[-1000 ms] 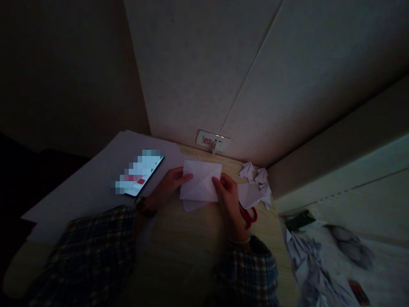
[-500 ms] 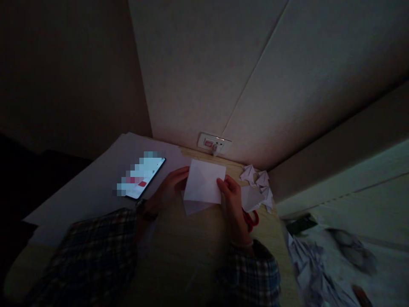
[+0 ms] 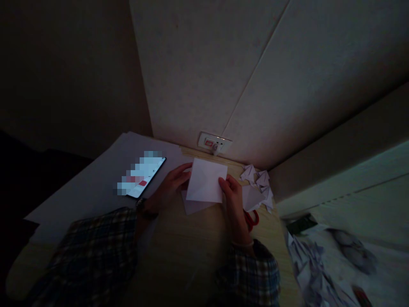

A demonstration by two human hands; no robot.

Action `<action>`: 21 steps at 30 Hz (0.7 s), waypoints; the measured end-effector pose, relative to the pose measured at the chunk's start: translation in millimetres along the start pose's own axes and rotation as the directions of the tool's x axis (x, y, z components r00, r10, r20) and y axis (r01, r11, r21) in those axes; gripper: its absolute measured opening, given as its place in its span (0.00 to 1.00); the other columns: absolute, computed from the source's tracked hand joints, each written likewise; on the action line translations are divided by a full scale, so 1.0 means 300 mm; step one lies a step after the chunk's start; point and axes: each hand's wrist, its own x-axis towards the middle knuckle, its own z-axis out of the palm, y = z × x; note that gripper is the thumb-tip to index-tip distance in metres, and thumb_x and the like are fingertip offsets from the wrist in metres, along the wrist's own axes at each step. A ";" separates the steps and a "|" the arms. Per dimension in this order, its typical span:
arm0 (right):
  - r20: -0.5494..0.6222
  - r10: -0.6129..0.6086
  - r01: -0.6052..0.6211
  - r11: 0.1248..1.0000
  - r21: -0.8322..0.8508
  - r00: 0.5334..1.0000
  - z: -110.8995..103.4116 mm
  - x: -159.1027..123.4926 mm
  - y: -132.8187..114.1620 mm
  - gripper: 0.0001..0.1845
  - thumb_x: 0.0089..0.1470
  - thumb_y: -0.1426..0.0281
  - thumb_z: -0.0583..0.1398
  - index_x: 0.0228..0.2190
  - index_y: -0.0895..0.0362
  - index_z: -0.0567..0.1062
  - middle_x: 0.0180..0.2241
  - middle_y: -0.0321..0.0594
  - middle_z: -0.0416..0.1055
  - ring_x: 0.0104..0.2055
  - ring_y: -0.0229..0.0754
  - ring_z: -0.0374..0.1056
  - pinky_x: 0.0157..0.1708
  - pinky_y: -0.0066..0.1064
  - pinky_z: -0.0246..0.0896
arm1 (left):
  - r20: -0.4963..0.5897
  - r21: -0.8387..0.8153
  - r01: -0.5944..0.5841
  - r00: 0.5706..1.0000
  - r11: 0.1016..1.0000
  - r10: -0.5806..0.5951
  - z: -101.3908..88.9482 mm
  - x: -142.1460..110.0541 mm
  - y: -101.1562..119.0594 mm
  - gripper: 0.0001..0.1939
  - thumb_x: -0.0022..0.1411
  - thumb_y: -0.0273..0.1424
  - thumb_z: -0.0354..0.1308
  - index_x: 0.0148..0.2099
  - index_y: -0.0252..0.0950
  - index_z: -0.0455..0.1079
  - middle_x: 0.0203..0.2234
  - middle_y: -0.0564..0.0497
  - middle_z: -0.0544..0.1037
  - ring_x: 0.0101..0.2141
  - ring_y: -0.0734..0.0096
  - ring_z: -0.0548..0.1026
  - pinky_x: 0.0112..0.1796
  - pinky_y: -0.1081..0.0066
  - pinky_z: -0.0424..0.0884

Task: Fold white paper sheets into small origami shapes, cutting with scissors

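And the left hand [image 3: 172, 182] has its thumb off the paper [image 3: 205, 184], grip unclear; the right hand [image 3: 234, 194], fingers clamped on it, seemingly steadies it, nearside of the socket [image 3: 203, 140].

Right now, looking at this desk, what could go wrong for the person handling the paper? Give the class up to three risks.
The right hand pinches the square sheet near one edge, so it might crease there. The loose paper beneath could get dragged along. The red-handled scissors lie close to the right wrist, which might knock them.
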 end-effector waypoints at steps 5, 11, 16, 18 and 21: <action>0.006 0.002 -0.002 1.000 0.003 1.000 0.007 -0.001 -0.010 0.10 0.43 0.62 0.64 0.25 0.55 0.73 0.22 0.32 0.69 0.25 0.38 0.62 0.26 0.28 0.56 | 0.018 -0.017 0.015 1.000 1.000 -0.014 0.001 -0.004 0.002 0.33 0.56 0.38 0.63 0.63 0.40 0.63 0.38 0.48 0.82 0.35 0.62 0.78 0.34 0.70 0.71; 0.017 0.026 -0.027 0.999 0.026 1.000 0.002 -0.001 0.003 0.09 0.44 0.63 0.64 0.25 0.55 0.72 0.24 0.31 0.70 0.25 0.37 0.61 0.26 0.28 0.56 | 0.038 -0.054 0.037 0.999 0.998 -0.035 0.010 -0.011 0.015 0.35 0.56 0.36 0.63 0.64 0.40 0.60 0.36 0.50 0.82 0.33 0.65 0.78 0.32 0.71 0.70; 0.026 0.033 -0.034 0.999 0.016 0.999 -0.009 0.003 0.017 0.09 0.45 0.63 0.63 0.27 0.55 0.73 0.25 0.32 0.71 0.26 0.37 0.62 0.25 0.28 0.57 | 0.065 -0.019 0.042 0.997 0.999 -0.041 0.023 -0.021 0.034 0.35 0.58 0.35 0.60 0.66 0.41 0.56 0.37 0.49 0.83 0.33 0.64 0.78 0.33 0.71 0.70; 0.029 0.035 -0.035 0.999 0.017 0.999 -0.009 0.002 0.014 0.09 0.45 0.63 0.63 0.27 0.55 0.73 0.24 0.32 0.70 0.25 0.38 0.62 0.25 0.28 0.58 | 0.066 0.016 0.032 0.997 0.999 -0.033 0.028 -0.026 0.044 0.37 0.57 0.34 0.60 0.67 0.41 0.54 0.38 0.48 0.83 0.34 0.63 0.79 0.33 0.71 0.70; 0.019 0.047 -0.048 0.998 0.036 0.999 -0.006 -0.001 0.005 0.08 0.45 0.64 0.63 0.27 0.55 0.73 0.24 0.32 0.70 0.25 0.37 0.62 0.26 0.28 0.59 | 0.073 0.061 0.034 0.997 0.998 -0.039 0.034 -0.032 0.057 0.39 0.55 0.29 0.60 0.67 0.41 0.52 0.41 0.48 0.82 0.37 0.62 0.79 0.35 0.70 0.71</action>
